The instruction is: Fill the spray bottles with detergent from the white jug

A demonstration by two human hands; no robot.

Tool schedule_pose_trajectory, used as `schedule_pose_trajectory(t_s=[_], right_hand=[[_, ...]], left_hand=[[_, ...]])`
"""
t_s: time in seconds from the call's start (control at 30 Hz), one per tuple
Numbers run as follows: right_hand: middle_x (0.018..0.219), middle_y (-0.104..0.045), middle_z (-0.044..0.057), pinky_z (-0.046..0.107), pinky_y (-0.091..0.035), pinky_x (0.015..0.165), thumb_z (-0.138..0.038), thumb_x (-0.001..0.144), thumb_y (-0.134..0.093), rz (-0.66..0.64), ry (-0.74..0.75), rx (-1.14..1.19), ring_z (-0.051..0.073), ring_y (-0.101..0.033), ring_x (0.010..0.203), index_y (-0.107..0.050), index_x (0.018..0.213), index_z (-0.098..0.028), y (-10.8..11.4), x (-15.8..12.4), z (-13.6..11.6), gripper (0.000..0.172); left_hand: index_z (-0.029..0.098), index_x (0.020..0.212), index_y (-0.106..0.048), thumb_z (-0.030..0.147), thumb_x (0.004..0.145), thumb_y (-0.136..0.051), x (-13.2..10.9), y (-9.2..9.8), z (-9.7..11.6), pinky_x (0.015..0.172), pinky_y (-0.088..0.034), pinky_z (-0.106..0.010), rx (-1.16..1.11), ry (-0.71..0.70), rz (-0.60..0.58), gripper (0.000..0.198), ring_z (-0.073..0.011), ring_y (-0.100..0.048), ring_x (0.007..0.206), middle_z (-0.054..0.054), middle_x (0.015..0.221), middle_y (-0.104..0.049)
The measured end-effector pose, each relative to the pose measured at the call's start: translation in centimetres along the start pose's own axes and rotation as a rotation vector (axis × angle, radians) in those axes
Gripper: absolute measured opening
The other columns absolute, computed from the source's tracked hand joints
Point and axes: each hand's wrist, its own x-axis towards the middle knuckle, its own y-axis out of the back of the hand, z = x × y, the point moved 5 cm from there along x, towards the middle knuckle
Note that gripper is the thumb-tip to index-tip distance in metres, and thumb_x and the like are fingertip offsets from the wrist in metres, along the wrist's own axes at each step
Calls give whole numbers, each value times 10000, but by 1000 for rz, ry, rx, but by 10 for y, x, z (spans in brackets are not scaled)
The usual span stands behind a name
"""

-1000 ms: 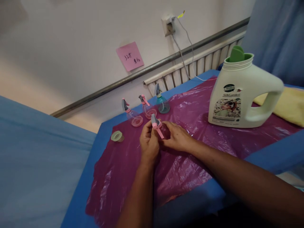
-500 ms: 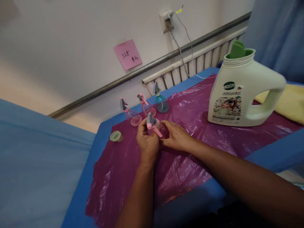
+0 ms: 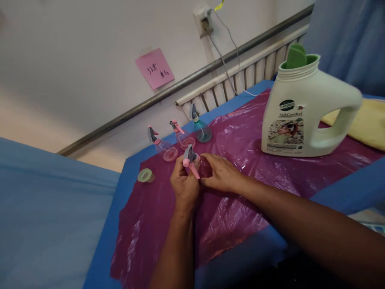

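Note:
Between my two hands is a clear pinkish spray bottle (image 3: 205,166) with a grey and pink trigger head. My left hand (image 3: 184,182) is closed around the head and neck of it. Curled about the bottle's body from the right is my right hand (image 3: 221,171), which hides part of it. Just beyond stand two clear spray bottles with pink trim, one on the left (image 3: 165,149) and one in the middle (image 3: 184,138), along with a teal spray bottle (image 3: 203,130). A small pale green cap (image 3: 146,176) lies left of my hands.
A large cream jug (image 3: 296,110) with a green piece in its mouth stands at the right, before a yellow cloth (image 3: 368,124). Purple plastic sheeting (image 3: 228,224) covers the blue surface. A metal rail (image 3: 129,114) and a power cord (image 3: 222,56) run along the wall.
The view has shifted slightly, so most things sit a little further left. The held bottle's trigger head has turned a little, with my hands staying around the bottle.

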Motion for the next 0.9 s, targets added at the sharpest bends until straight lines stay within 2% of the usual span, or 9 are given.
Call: schedule_pose_trajectory(t_s=[0.13,0.23,0.3,0.43,0.63,0.77,0.9], right_hand=[[1408,-730,140,481,-513,1080,-337,814,-879,-16,18,18,325,-696,1274,-594,1452,-212,2,2,0,709],[1415,-732,135,479,-519,1079,-318,806,-883,-27,33,39,320,-703,1271,-589,1466,-217,5,2,0,729],[1430,-730,129,480,-515,1096,-309,809,-882,-23,45,52,315,-703,1280,-579,1483,-227,6,2,0,743],[1421,-733,131,469,-517,1094,-300,813,-874,-10,50,49,312,-705,1272,-576,1484,-223,5,1,1,739],[1352,-746,122,423,-530,1010,-260,816,-842,-26,42,30,283,-716,1164,-610,1422,-217,3,2,0,651],[1378,-742,122,432,-524,1025,-276,809,-851,-22,25,32,296,-711,1203,-600,1429,-221,4,1,-1,671],[1427,-731,123,459,-513,1090,-278,812,-853,-29,33,65,311,-694,1293,-584,1460,-230,3,2,-2,703]], left_hand=[[198,1064,-837,474,790,-981,3,-2,4,724,-610,-260,-52,64,-11,414,-158,-739,779,-39,949,-812],[163,967,-848,558,715,-1009,7,-1,9,748,-632,-309,-27,61,-27,495,-201,-764,799,-80,949,-836],[169,967,-855,606,703,-1002,10,0,11,793,-641,-335,-2,40,-72,531,-225,-782,848,-97,984,-849],[185,1033,-852,618,762,-964,13,0,7,854,-645,-352,54,-1,-129,523,-234,-792,903,-102,1026,-852],[191,1008,-829,526,819,-946,12,0,1,836,-631,-323,114,-67,-36,403,-212,-765,876,-64,977,-817],[189,991,-838,520,832,-937,10,1,-1,793,-622,-311,101,-39,-37,380,-193,-743,812,-49,918,-805],[200,1104,-841,549,898,-884,5,4,-8,904,-632,-336,14,5,-33,409,-215,-790,965,-86,1090,-847]])
